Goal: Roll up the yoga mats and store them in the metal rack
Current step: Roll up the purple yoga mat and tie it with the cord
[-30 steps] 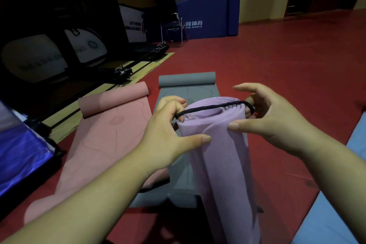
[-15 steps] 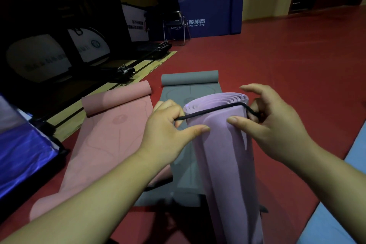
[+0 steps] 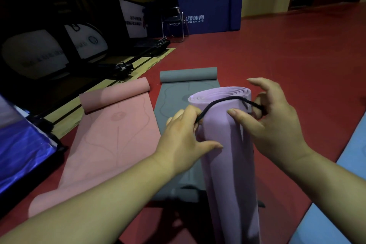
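The purple mat (image 3: 227, 154) is rolled into a tight tube and stands nearly upright in front of the person, with its spiral end facing up between the two hands. A black cord (image 3: 217, 101) runs across the front of the tube just below that top end.

The left hand (image 3: 184, 136) grips the cord at the left side of the roll, with its fingers curled round it and its thumb stretched out flat against the purple surface lower down. The right hand (image 3: 277, 125) pinches the cord at the right edge of the roll. Its thumb presses on the front of the mat and its forefinger is lifted clear above. Both hands are therefore clenched on the cord and also steady the roll.

Behind the roll, two more mats lie flat on the red floor (image 3: 287, 49), side by side. The pink mat (image 3: 111, 136) is on the left and the grey mat (image 3: 174, 95) is on the right, and only the far end of each is curled into a short roll. The lower part of the grey one is hidden by the arm and the purple tube.

A light blue mat (image 3: 336, 216) shows at the right edge. Farther back there is a blue barrier (image 3: 210, 6) with white lettering, and a chair (image 3: 172, 18) stands in front of it.
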{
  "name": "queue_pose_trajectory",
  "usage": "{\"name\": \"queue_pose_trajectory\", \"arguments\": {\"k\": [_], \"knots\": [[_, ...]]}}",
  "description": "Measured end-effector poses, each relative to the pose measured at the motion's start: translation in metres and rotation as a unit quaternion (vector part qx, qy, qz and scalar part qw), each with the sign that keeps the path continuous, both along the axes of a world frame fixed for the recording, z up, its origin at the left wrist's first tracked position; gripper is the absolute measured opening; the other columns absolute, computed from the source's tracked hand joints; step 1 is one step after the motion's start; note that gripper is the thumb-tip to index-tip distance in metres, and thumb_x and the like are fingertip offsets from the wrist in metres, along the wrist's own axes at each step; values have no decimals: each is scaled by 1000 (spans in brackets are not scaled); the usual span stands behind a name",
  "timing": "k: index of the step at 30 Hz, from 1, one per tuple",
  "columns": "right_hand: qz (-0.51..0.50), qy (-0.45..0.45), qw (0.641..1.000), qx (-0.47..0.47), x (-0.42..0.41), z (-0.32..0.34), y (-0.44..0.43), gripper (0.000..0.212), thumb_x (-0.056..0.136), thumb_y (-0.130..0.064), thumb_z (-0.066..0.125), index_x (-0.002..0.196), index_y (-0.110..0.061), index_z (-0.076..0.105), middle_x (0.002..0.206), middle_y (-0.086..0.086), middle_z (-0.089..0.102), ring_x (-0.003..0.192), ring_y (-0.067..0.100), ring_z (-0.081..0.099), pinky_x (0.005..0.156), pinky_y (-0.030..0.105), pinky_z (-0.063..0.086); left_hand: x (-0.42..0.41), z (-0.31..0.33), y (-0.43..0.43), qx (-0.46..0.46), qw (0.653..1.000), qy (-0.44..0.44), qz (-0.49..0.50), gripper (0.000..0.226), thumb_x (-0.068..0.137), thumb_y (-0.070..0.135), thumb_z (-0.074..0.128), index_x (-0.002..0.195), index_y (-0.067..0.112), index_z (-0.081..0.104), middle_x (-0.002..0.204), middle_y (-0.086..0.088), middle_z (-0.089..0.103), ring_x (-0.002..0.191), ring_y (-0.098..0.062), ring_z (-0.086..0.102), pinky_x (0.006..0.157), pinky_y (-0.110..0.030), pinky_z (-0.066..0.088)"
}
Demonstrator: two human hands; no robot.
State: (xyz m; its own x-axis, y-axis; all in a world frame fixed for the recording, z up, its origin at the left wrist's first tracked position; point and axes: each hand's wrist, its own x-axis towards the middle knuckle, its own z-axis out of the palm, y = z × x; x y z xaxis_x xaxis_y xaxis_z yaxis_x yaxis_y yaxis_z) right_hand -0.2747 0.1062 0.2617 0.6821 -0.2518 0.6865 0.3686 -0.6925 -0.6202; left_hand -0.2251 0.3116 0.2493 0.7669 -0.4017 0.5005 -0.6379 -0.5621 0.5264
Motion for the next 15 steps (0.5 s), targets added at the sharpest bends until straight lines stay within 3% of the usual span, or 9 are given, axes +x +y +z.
{"name": "queue_pose_trajectory", "arguments": {"k": [3, 8, 11, 15], "knots": [[-8, 0, 1000, -3, 1, 2, -5, 71, 73, -23, 88, 134, -20, 50, 62, -9, 43, 61, 5, 49, 56, 11, 35, 1, -3, -3, -12, 1000, -8, -2, 63, 59, 40, 95, 85, 34, 39, 72, 15, 42, 71, -13, 36, 65, -34, 31], [10, 41, 999, -19, 1, -12, -15, 80, 68, -19, 88, 135, -31, 45, 65, -8, 49, 63, 7, 54, 54, 16, 38, 14, -14, -3, -5, 1000, -10, -16, 49, 70, 38, 86, 80, 28, 39, 67, 12, 44, 66, -14, 37, 61, -34, 34], [27, 78, 996, -30, 4, -24, -21, 86, 69, -18, 90, 139, -31, 41, 67, -7, 50, 64, 9, 54, 55, 20, 39, 25, -18, 4, -5, 998, 60, -27, 45, 75, 34, 86, 84, 29, 43, 65, 9, 46, 60, -7, 42, 58, -31, 36], [68, 146, 987, -9, 7, -41, -28, 106, 68, -22, 92, 152, -30, 28, 69, -4, 53, 63, 12, 54, 58, 26, 41, 27, -21, 8, -19, 992, 115, -48, 45, 80, 30, 85, 94, 26, 42, 71, -1, 56, 66, -18, 52, 70, -39, 48]]}}
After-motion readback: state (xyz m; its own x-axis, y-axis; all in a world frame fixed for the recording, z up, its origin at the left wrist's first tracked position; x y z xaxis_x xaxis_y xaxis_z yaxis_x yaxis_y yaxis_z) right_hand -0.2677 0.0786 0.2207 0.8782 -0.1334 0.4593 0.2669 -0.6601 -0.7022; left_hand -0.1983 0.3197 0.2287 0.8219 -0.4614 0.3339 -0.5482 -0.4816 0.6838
